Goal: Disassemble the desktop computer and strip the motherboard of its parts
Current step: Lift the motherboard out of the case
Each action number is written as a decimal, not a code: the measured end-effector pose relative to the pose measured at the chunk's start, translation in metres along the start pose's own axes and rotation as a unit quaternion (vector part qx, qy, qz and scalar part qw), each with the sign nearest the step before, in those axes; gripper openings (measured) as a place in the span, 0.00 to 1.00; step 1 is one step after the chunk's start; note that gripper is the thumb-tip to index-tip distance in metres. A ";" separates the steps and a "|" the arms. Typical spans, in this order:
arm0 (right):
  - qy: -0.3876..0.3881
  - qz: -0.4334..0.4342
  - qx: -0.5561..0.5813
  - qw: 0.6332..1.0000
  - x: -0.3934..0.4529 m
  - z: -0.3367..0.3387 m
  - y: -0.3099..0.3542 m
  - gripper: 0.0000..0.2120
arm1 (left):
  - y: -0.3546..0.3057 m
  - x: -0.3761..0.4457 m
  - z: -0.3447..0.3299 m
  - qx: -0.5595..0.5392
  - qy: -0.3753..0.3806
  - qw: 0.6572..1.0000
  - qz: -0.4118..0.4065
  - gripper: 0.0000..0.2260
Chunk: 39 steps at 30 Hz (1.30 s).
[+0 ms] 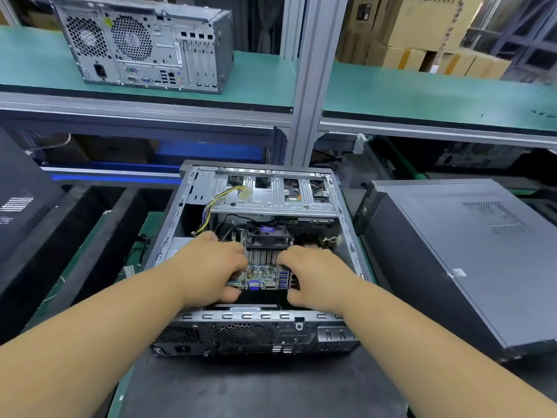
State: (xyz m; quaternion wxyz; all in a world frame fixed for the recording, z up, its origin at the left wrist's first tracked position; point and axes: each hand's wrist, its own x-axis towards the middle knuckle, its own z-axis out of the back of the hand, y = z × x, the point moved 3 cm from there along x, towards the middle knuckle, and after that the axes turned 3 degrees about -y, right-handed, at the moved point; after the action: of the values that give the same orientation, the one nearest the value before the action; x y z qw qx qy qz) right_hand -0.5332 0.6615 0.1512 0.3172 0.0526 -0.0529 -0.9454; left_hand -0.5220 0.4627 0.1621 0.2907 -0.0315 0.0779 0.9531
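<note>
An open desktop case (193, 212) lies flat on the bench before me, rear panel (256, 336) nearest. Inside sits the green motherboard (262, 274) with blue ports, a finned heatsink (263, 256) and a black fan (266, 235) on top. My left hand (208, 263) grips the motherboard's near left edge, fingers curled beside the heatsink. Over on the other side, my right hand (313, 273) holds the board's near right edge by the port block. A silver drive cage (271, 194) spans the far end, with a yellow and black cable bundle (220, 200) draped over it.
A closed grey tower (470, 260) lies to the right, a black case (21, 206) to the left. Another tower (147, 43) stands on the green upper shelf (422, 95). An aluminium post (310, 79) rises behind the case. Cardboard boxes (422, 31) are stacked far right.
</note>
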 end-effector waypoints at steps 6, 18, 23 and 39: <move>-0.051 -0.023 0.160 0.985 -0.006 0.017 -0.006 0.26 | 0.023 -0.014 0.010 -0.064 -0.040 0.997 0.005 0.14; -0.057 -0.025 0.222 0.973 -0.012 0.024 -0.004 0.26 | 0.020 -0.018 0.017 -0.127 -0.092 0.985 -0.069 0.11; -0.054 -0.027 0.240 0.969 -0.020 0.021 -0.006 0.27 | 0.019 -0.019 0.022 -0.151 -0.072 0.982 -0.088 0.08; -0.023 -0.065 0.088 0.994 -0.034 0.036 0.003 0.30 | 0.009 -0.019 0.039 -0.131 -0.009 0.988 -0.085 0.07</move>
State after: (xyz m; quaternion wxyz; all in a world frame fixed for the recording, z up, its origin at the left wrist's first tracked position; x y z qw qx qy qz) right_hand -0.5095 0.6822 0.1895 0.2475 0.0623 -0.1397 -0.9567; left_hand -0.5120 0.4511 0.2034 0.3643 -0.0677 -0.0533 0.9273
